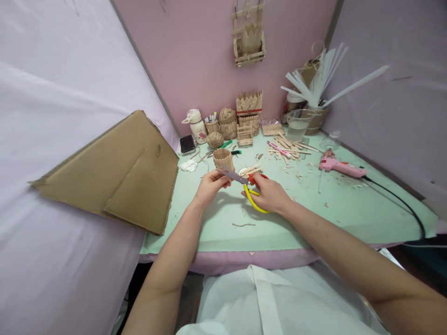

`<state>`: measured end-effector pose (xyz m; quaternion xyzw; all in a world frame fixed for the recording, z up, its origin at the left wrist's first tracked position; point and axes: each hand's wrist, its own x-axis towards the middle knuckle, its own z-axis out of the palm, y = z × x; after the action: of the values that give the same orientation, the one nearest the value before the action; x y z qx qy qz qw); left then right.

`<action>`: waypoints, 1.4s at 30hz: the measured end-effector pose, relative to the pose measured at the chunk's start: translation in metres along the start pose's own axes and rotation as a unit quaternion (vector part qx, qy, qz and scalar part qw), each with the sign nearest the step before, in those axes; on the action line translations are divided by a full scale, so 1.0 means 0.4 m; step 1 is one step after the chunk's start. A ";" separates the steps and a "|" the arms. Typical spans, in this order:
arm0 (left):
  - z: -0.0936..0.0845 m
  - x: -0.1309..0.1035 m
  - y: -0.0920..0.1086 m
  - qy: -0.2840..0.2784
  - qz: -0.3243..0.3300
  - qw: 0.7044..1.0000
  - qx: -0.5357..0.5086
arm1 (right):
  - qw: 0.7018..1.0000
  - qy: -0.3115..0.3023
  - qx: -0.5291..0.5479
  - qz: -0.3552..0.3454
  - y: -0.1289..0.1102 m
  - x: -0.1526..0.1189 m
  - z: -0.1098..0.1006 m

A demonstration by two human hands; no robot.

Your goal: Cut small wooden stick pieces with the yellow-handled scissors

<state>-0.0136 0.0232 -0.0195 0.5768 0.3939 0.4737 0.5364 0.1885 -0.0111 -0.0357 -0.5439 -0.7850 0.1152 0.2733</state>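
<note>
Scissors [254,199] with one yellow and one red handle are gripped by my right hand [267,193], their blades pointing left and slightly apart. The blades reach in front of a small round wooden-stick cup [224,159]. My left hand [209,185] is closed at the near lower side of the cup, fingertips pinched by the blades; whether it holds the cup itself or a small piece at it is too small to tell. Just behind my right hand, thin wooden strips lie on a round white pad [244,172].
A pink glue gun [340,166] with a black cable lies at the right. Wooden sticks [284,148], twine balls [214,139], a bottle [195,125] and stick baskets [248,114] stand farther back. Cardboard [122,172] leans at the left of the green tabletop [216,237].
</note>
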 end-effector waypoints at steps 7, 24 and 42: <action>-0.003 0.002 -0.006 -0.004 0.009 1.000 -0.013 | 0.999 0.003 -0.039 0.007 -0.005 0.001 -0.006; -0.005 0.001 -0.004 -0.001 0.023 0.999 0.043 | 0.998 -0.008 -0.054 0.007 0.009 0.000 0.003; 0.003 0.000 0.005 0.017 -0.016 0.999 -0.024 | 0.992 0.000 0.110 0.056 0.029 0.015 0.007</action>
<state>-0.0125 0.0226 -0.0174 0.5495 0.4001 0.4841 0.5510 0.1948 -0.0008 -0.0418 -0.5538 -0.7358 0.2161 0.3244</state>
